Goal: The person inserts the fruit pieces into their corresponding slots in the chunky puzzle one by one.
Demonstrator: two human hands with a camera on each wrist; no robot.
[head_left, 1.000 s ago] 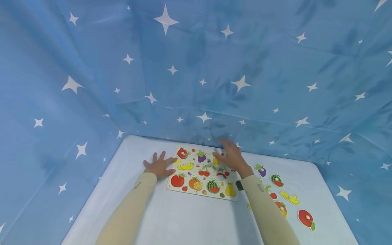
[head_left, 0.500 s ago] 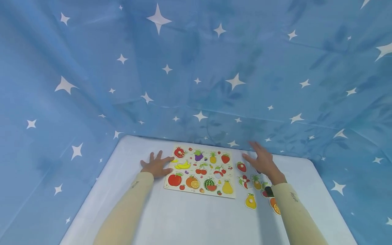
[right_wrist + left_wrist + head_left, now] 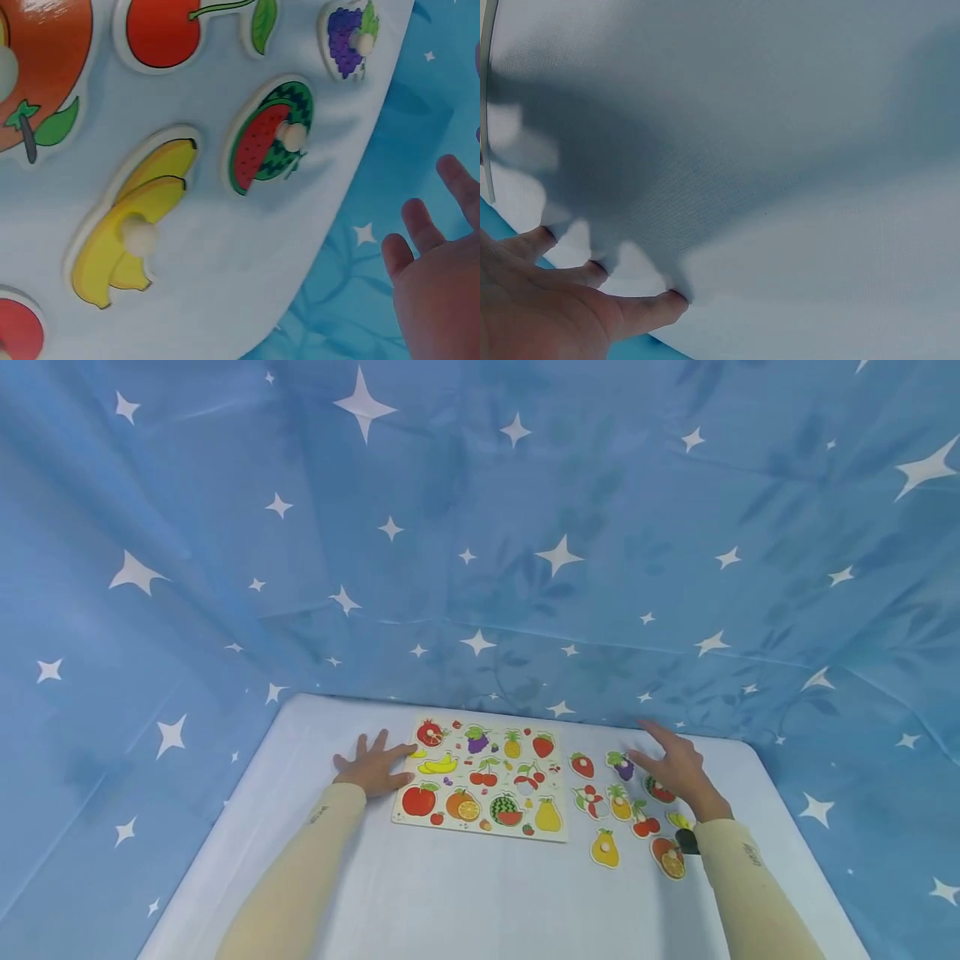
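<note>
A wooden fruit puzzle board [image 3: 401,819] lies on the white table. My left hand [image 3: 372,766] rests beside its left edge, fingers spread, thumb and forefinger at the board. In the left wrist view, fingertips of the left hand [image 3: 562,300] touch the white surface. Over the loose knobbed pieces at the right, my right hand [image 3: 678,772] hovers with fingers extended and nothing held. Nearest to it are the grape piece [image 3: 618,765] and watermelon piece [image 3: 654,789]. The right wrist view shows the banana piece [image 3: 127,225] lying with its knob up.
More pieces lie right of the board: strawberry [image 3: 581,766], pineapple [image 3: 619,803], pear [image 3: 604,849], cherries [image 3: 643,821] and orange [image 3: 667,858]. A blue star-patterned curtain [image 3: 480,527] stands behind and beside the table.
My right hand has moved right, from above the board to over the loose pieces. The left hand stays beside the board's left edge. The head view has shifted slightly.
</note>
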